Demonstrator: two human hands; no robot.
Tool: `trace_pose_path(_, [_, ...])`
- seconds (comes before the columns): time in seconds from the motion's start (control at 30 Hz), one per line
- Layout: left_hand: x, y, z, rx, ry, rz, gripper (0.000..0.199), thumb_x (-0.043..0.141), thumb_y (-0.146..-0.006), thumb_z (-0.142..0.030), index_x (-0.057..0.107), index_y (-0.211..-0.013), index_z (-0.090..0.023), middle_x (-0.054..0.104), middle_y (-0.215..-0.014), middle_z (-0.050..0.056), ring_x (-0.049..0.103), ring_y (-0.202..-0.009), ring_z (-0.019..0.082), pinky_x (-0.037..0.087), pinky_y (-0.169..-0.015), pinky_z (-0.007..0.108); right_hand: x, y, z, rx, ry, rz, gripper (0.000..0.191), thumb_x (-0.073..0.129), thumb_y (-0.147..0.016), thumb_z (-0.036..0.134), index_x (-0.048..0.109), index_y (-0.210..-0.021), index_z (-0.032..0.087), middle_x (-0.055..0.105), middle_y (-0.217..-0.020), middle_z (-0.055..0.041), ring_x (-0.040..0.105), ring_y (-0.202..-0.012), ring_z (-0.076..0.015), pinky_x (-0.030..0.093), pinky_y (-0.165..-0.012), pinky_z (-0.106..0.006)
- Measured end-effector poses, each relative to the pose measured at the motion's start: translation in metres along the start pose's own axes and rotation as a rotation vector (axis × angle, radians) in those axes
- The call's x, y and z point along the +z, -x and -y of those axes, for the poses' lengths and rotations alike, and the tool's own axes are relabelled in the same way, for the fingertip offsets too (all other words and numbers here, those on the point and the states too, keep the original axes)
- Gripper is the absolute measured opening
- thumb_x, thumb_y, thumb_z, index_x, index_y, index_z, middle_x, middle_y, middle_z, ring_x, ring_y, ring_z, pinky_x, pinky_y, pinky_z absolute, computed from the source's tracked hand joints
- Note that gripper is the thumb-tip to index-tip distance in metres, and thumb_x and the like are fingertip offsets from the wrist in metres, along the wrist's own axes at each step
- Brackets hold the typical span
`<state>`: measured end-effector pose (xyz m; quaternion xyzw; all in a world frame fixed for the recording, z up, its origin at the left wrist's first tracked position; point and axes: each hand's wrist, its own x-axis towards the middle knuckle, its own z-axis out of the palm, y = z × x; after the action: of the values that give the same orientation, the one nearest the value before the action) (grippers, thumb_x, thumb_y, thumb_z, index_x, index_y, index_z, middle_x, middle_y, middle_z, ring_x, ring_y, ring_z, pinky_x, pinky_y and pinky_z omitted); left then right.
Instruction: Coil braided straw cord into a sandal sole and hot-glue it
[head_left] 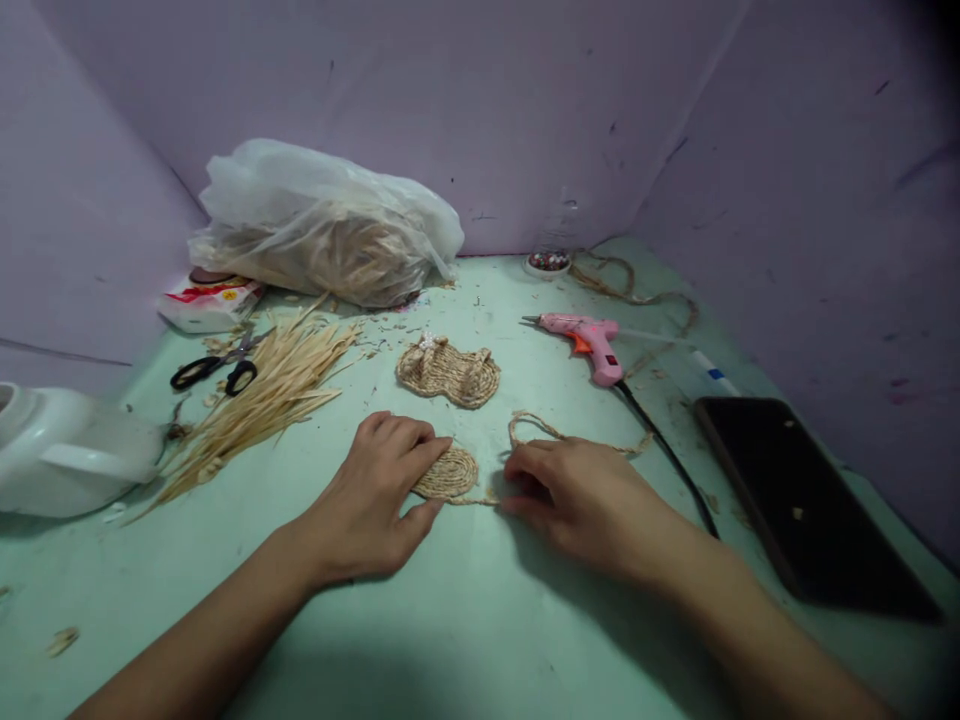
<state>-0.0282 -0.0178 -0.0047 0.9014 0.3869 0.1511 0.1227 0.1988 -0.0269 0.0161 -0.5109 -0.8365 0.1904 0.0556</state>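
Observation:
Flat against the tabletop lies an oval coil of braided straw cord [452, 473]. My left hand [386, 490] holds it from the left, fingers over its far side and thumb at the near edge, hiding its left part. A tail of cord [474, 502] runs from the coil's near edge to my right hand [574, 500], which pinches it between thumb and fingers. The rest of the cord loops out behind that hand. Just beyond the coil sits a small finished-looking woven straw piece [448, 373], shaped like a figure eight, with a raised strap and a pale ornament.
At right are a pink glue gun [596, 340] with its black cable and a dark phone-like slab [802, 500]. Leftward lie loose straw strands [277, 385], black-handled scissors [217, 370], and a white jug [75, 450]. A plastic bag [322, 225] and a bead container [549, 262] stand behind.

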Motion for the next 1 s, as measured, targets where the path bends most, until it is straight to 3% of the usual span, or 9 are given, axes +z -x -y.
trace_pose_path(0.17, [-0.004, 0.002, 0.002, -0.022, 0.012, 0.027, 0.050, 0.055, -0.070, -0.016, 0.052, -0.120, -0.013, 0.053, -0.113, 0.013, 0.046, -0.107, 0.028, 0.035, -0.096, 0.047, -0.008, 0.004, -0.005, 0.075, -0.225, -0.010, 0.010, 0.056, -0.078, 0.024, 0.066, -0.078, 0.022, 0.065, -0.065, 0.0000, 0.054, -0.057, -0.0143, 0.033, -0.052, -0.025])
trace_pose_path(0.27, [-0.007, 0.005, 0.003, -0.011, 0.012, 0.044, 0.049, 0.053, -0.072, -0.015, 0.052, -0.121, -0.015, 0.052, -0.115, 0.013, 0.045, -0.109, 0.027, 0.037, -0.096, 0.045, -0.015, 0.001, -0.024, 0.185, -0.398, -0.254, 0.018, 0.054, -0.079, 0.034, 0.066, -0.076, 0.021, 0.064, -0.065, -0.0008, 0.055, -0.058, -0.0140, 0.037, -0.054, -0.025])
trace_pose_path(0.33, [-0.010, 0.007, 0.004, -0.002, 0.007, 0.084, 0.048, 0.051, -0.075, -0.015, 0.050, -0.123, -0.017, 0.051, -0.118, 0.012, 0.045, -0.111, 0.027, 0.038, -0.096, 0.043, -0.023, -0.003, -0.043, 0.349, -0.384, -0.498, 0.022, 0.053, -0.079, 0.038, 0.065, -0.078, 0.020, 0.065, -0.069, -0.0021, 0.057, -0.061, -0.0151, 0.039, -0.056, -0.026])
trace_pose_path(0.37, [-0.012, 0.008, 0.004, -0.001, 0.006, 0.110, 0.048, 0.051, -0.076, -0.015, 0.049, -0.124, -0.019, 0.050, -0.120, 0.012, 0.045, -0.111, 0.027, 0.039, -0.096, 0.043, -0.028, -0.005, -0.054, 0.464, -0.306, -0.555, 0.022, 0.053, -0.078, 0.039, 0.065, -0.082, 0.021, 0.066, -0.072, -0.0024, 0.058, -0.064, -0.0162, 0.038, -0.056, -0.026])
trace_pose_path(0.43, [-0.018, 0.010, 0.003, -0.003, 0.003, 0.164, 0.051, 0.051, -0.075, -0.014, 0.047, -0.126, -0.022, 0.050, -0.123, 0.010, 0.045, -0.113, 0.026, 0.039, -0.097, 0.042, -0.039, -0.010, -0.074, 0.689, -0.100, -0.474, 0.026, 0.053, -0.077, 0.045, 0.067, -0.083, 0.024, 0.068, -0.076, -0.0034, 0.060, -0.070, -0.0204, 0.037, -0.055, -0.029])
trace_pose_path(0.5, [-0.023, 0.011, 0.001, -0.008, -0.009, 0.192, 0.057, 0.053, -0.072, -0.013, 0.046, -0.127, -0.024, 0.049, -0.125, 0.009, 0.044, -0.115, 0.026, 0.038, -0.099, 0.042, -0.048, -0.015, -0.088, 0.780, -0.030, -0.411, 0.032, 0.055, -0.073, 0.052, 0.068, -0.079, 0.023, 0.068, -0.075, -0.0073, 0.061, -0.073, -0.0263, 0.036, -0.055, -0.032])
trace_pose_path(0.67, [-0.030, 0.011, -0.003, -0.041, -0.070, 0.175, 0.055, 0.054, -0.070, -0.014, 0.048, -0.125, -0.020, 0.054, -0.118, 0.009, 0.046, -0.110, 0.027, 0.035, -0.098, 0.046, -0.049, -0.033, -0.099, 0.847, -0.026, -0.305, 0.045, 0.055, -0.066, 0.063, 0.067, -0.063, 0.020, 0.066, -0.072, -0.0145, 0.062, -0.077, -0.0341, 0.039, -0.058, -0.037])
trace_pose_path(0.87, [-0.029, 0.009, -0.004, -0.055, -0.093, 0.150, 0.047, 0.053, -0.069, -0.013, 0.055, -0.116, -0.018, 0.058, -0.105, 0.010, 0.051, -0.097, 0.026, 0.036, -0.091, 0.046, -0.050, -0.054, -0.101, 0.919, -0.091, -0.263, 0.024, 0.064, -0.060, 0.043, 0.064, -0.054, 0.020, 0.064, -0.064, -0.0116, 0.062, -0.076, -0.0334, 0.040, -0.060, -0.038])
trace_pose_path(1.0, [-0.032, 0.009, -0.005, -0.055, -0.091, 0.170, 0.049, 0.050, -0.066, -0.008, 0.057, -0.113, -0.022, 0.059, -0.101, 0.008, 0.052, -0.093, 0.025, 0.038, -0.085, 0.043, -0.054, -0.056, -0.110, 0.912, -0.226, -0.280, 0.031, 0.059, -0.065, 0.044, 0.058, -0.047, 0.019, 0.060, -0.054, -0.0098, 0.060, -0.063, -0.0281, 0.039, -0.056, -0.036])
